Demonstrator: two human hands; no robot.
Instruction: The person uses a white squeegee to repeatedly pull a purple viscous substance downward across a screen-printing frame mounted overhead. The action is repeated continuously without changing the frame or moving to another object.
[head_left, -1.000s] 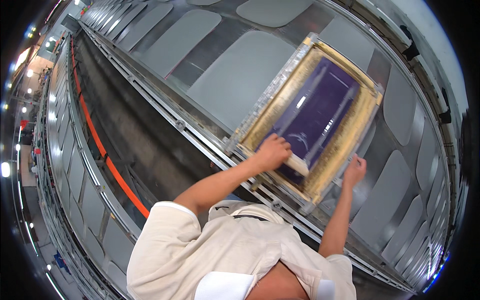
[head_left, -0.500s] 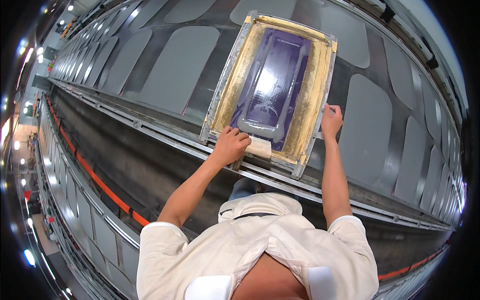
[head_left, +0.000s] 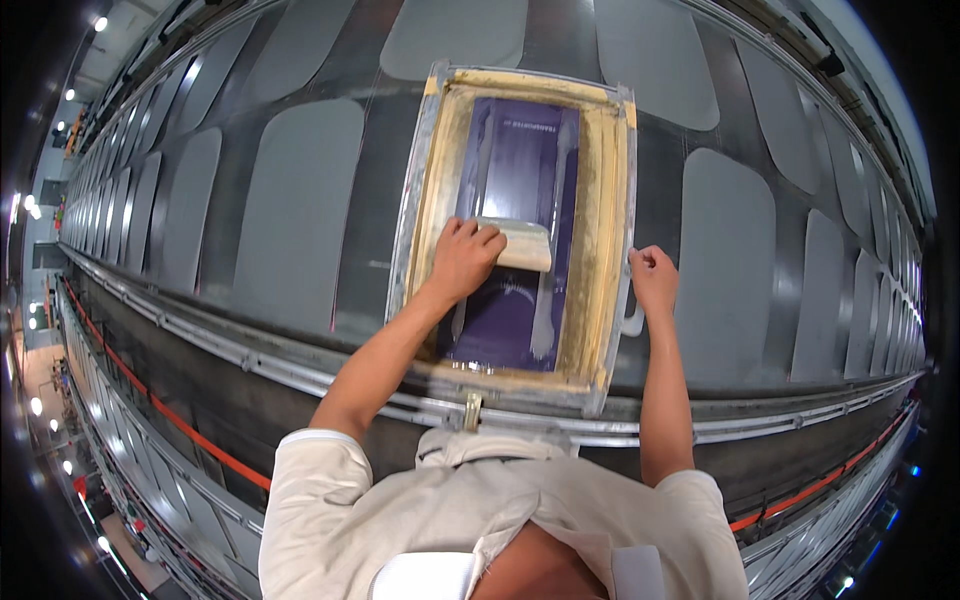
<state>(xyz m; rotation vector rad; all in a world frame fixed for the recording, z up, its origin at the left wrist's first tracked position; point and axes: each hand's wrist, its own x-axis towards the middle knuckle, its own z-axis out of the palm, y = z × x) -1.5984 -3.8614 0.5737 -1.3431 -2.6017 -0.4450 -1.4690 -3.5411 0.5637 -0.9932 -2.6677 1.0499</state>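
A screen-printing frame [head_left: 627,170] with yellowed inner edges lies over the dark table, its long sides running away from me. Inside it is a glossy purple mesh [head_left: 505,312] with pale ink streaks along both sides. My left hand [head_left: 465,262] is closed on the left end of a squeegee [head_left: 527,248], a pale block laid crosswise on the middle of the mesh. At the frame's right edge my right hand [head_left: 653,282] has its fingers curled against the rail; the fingertips are partly hidden. A small metal tab [head_left: 633,322] sticks out just below that hand.
Rows of grey rounded panels [head_left: 300,200] lie on the long dark table on both sides of the frame. A metal rail [head_left: 300,370] runs along the table's near edge. An orange strip [head_left: 200,437] lines the neighbouring table at left.
My left hand has pushed the squeegee from the mesh's near end to its middle. Ink near the close end has been spread away. My right hand stays at the frame's edge.
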